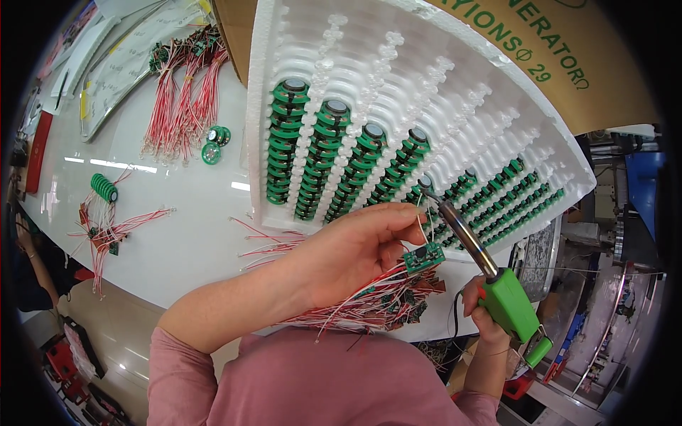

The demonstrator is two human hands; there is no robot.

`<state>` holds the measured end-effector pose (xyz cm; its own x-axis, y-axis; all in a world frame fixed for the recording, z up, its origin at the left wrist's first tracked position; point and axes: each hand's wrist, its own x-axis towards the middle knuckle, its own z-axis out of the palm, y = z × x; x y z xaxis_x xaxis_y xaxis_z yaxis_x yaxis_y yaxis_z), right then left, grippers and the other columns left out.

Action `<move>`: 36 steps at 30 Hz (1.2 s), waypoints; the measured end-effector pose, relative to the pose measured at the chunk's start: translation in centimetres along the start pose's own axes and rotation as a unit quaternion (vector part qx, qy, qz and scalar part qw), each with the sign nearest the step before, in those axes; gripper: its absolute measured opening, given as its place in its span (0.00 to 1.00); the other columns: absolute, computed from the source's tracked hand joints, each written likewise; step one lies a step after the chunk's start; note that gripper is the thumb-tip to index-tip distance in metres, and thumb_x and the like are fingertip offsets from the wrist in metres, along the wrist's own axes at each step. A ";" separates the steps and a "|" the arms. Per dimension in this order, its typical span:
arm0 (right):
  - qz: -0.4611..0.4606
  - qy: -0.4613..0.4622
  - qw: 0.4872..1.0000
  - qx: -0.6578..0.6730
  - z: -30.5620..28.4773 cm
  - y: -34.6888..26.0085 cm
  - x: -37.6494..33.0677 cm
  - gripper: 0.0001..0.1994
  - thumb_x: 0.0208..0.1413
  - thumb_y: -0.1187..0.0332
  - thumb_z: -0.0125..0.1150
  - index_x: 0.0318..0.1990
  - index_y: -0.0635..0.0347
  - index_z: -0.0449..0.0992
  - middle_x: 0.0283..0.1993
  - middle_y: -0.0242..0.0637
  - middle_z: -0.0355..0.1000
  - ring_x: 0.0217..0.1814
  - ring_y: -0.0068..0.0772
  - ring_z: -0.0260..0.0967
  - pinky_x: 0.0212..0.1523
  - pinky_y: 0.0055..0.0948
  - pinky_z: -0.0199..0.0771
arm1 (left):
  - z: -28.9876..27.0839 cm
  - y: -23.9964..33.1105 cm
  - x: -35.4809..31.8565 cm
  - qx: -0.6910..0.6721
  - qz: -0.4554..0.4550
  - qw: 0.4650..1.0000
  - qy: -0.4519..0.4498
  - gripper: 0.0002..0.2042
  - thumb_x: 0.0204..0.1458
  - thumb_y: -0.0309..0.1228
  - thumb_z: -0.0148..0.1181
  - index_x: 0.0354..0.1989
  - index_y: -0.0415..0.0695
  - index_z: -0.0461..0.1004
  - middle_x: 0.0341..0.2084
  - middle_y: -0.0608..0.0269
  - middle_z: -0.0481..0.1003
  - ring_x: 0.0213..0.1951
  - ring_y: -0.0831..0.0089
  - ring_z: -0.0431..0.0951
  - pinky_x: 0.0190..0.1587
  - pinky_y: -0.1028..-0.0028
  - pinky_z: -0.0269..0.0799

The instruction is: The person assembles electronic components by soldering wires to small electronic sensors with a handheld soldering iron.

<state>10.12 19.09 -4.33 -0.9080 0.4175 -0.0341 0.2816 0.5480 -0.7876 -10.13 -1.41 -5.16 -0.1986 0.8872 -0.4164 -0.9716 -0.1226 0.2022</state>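
Pink shirt [312, 376] is seen below the foam tray [465, 74]. Left of the tray, bare room is given on the table [199, 206] between red-and-white wires [131, 221] and the tray's edge. Before the tray, a white wire [431, 226] above a circuit board [424, 258] is pinched by the left hand's [355, 248] closed grip; before its right half, a soldering iron [513, 309] is encircled by the right hand [481, 312].

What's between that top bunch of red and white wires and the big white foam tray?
The head view shows small round green parts, probably speakers, on the white tabletop between the wire bunch and the foam tray.
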 end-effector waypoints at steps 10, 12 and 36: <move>0.015 -0.111 0.993 -0.042 -1.0 0.0 0.2 0.14 0.33 0.73 0.63 0.31 0.64 0.70 0.25 0.34 0.69 0.22 0.28 0.68 0.22 0.23 0.66 | 0.1 0.1 -0.2 0.000 0.002 1.000 -0.005 0.07 0.51 0.33 0.51 0.34 0.45 0.69 0.27 0.74 0.68 0.34 0.84 0.65 0.37 0.82 0.62; -0.058 -0.040 0.985 -0.155 -1.2 1.6 -0.6 0.12 0.34 0.72 0.63 0.30 0.61 0.70 0.24 0.33 0.69 0.22 0.29 0.67 0.24 0.23 0.66 | 0.2 0.2 -0.1 -0.008 -0.003 1.000 -0.015 0.07 0.51 0.33 0.51 0.34 0.45 0.69 0.27 0.73 0.68 0.34 0.83 0.65 0.38 0.81 0.63; 0.039 0.034 0.984 -0.172 -0.1 0.3 -0.2 0.08 0.41 0.68 0.61 0.21 0.57 0.68 0.19 0.34 0.64 0.20 0.36 0.62 0.21 0.27 0.61 | -0.1 0.0 -0.1 0.000 -0.002 1.000 -0.003 0.06 0.51 0.33 0.51 0.33 0.46 0.69 0.29 0.73 0.68 0.35 0.84 0.65 0.39 0.82 0.61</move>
<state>10.44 19.27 -4.46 -0.8600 0.5090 -0.0353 0.4482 0.7206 -0.5290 -10.16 -1.53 -5.19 -0.1946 0.8905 -0.4113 -0.9722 -0.1195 0.2013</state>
